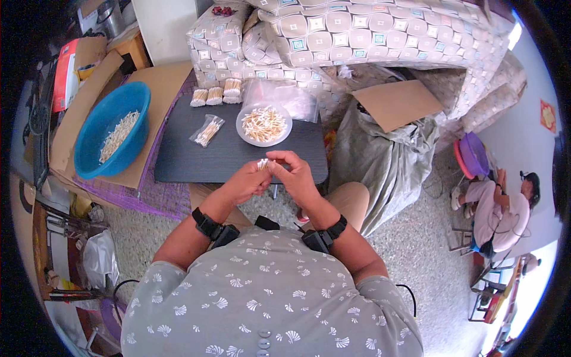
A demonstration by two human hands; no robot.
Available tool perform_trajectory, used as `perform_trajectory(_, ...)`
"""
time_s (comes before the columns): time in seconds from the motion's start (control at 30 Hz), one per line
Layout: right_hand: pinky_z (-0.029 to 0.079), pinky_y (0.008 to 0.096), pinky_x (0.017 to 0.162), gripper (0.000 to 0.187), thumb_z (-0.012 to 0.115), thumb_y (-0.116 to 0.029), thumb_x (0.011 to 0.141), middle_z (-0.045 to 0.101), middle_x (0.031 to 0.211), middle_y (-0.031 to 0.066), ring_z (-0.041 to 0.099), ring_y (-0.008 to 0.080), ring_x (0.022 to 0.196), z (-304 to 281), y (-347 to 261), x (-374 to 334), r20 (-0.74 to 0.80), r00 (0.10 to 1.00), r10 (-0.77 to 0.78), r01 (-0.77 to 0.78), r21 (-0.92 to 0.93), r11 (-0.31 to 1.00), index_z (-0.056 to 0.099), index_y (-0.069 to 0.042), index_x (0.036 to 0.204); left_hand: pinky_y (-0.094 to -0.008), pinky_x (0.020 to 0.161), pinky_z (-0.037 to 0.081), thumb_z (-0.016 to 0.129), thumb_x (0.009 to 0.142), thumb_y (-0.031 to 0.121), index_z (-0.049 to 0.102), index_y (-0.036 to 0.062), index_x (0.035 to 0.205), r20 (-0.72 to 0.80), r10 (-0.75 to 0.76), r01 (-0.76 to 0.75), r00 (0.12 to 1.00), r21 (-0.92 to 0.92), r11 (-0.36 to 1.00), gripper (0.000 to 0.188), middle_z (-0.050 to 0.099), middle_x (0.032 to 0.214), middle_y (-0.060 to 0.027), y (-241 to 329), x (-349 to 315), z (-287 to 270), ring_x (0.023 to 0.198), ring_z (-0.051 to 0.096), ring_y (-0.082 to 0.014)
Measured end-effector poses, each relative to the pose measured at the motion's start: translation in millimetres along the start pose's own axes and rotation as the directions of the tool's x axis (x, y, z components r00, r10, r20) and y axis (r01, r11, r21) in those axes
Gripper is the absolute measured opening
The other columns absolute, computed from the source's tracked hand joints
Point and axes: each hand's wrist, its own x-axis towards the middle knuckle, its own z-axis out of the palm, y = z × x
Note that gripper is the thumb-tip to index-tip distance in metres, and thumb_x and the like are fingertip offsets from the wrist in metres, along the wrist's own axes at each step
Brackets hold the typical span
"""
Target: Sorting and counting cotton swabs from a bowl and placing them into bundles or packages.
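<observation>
A small bunch of cotton swabs [262,163] stands with white tips up between my hands, at the near edge of a dark table [193,166]. My left hand [242,182] is closed round the bunch. Thumb and forefinger of my right hand [295,177] pinch at its right side; the lower part of the bunch is hidden by my fingers. Just beyond sits a white bowl [264,143] heaped with loose cotton swabs [263,122]. To its left lies a clear bag of cotton swabs [207,130]. Several bundles of swabs [215,95] are stacked at the table's back.
Clear plastic bags [291,104] lie behind the bowl. On cardboard at the left, a blue basin [83,152] holds more swabs. A grey-green sack [380,160] topped with a cardboard sheet [397,102] stands right of the table. A patterned sofa [333,35] is behind; another person [502,208] sits far right.
</observation>
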Motion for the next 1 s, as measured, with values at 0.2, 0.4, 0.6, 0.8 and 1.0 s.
perform_trajectory(0.2, 0.050, 0.0268, 0.074, 0.018, 0.064, -0.009, 0.084, 0.061, 0.096, 0.0066, 0.060, 0.0133, 0.085, 0, 0, 0, 0.021, 1.000, 0.000, 0.001, -0.056, 0.998, 0.066, -0.004, 0.101, -0.0203, 0.044, 0.025, 0.049, 0.097, 0.032, 0.047, 0.0131, 0.080, -0.019, -0.023, 0.024, 1.000, 0.043, 0.999, 0.025, 0.040, 0.062, 0.0062, -3, 0, 2, 0.051, 0.034, -0.0035)
perform_trajectory(0.4, 0.049, 0.0272, 0.073, 0.016, 0.065, -0.009, 0.084, 0.063, 0.093, 0.0070, 0.060, 0.0144, 0.084, 0, 13, 3, 0.004, 1.000, 0.010, -0.009, -0.074, 0.997, 0.067, -0.003, 0.098, -0.0196, 0.044, 0.025, 0.050, 0.096, 0.033, 0.048, 0.0135, 0.081, -0.006, -0.037, 0.037, 0.999, 0.056, 0.998, 0.025, 0.041, 0.062, 0.0066, -3, 2, -2, 0.052, 0.035, -0.0033)
perform_trajectory(0.6, 0.049, 0.0271, 0.073, 0.014, 0.064, -0.009, 0.084, 0.064, 0.092, 0.0075, 0.061, 0.0148, 0.082, 1, 21, 8, -0.003, 0.999, 0.044, -0.044, -0.029, 0.999, 0.067, -0.003, 0.096, -0.0199, 0.044, 0.025, 0.050, 0.096, 0.029, 0.049, 0.0125, 0.082, -0.043, -0.064, 0.065, 0.997, 0.030, 0.997, 0.021, 0.041, 0.062, 0.0068, 2, 2, 0, 0.053, 0.035, -0.0035)
perform_trajectory(0.8, 0.049, 0.0267, 0.074, 0.013, 0.064, -0.008, 0.084, 0.064, 0.091, 0.0064, 0.060, 0.0131, 0.082, 3, 25, 13, 0.001, 0.998, 0.062, -0.061, -0.031, 0.998, 0.066, -0.002, 0.096, -0.0212, 0.044, 0.026, 0.051, 0.096, 0.032, 0.047, 0.0140, 0.082, -0.030, -0.064, 0.066, 0.997, 0.059, 0.996, 0.023, 0.040, 0.062, 0.0068, -11, 11, -15, 0.051, 0.035, -0.0046)
perform_trajectory(1.0, 0.048, 0.0261, 0.074, 0.015, 0.062, -0.009, 0.086, 0.064, 0.091, 0.0048, 0.058, 0.0112, 0.081, -2, 36, 21, -0.010, 0.984, 0.179, -0.179, 0.031, 0.983, 0.066, -0.003, 0.100, -0.0201, 0.045, 0.029, 0.053, 0.095, 0.030, 0.056, 0.0110, 0.086, -0.322, -0.002, 0.060, 0.947, 0.171, 0.983, 0.021, 0.041, 0.061, 0.0084, 3, 12, -37, 0.054, 0.035, -0.0017)
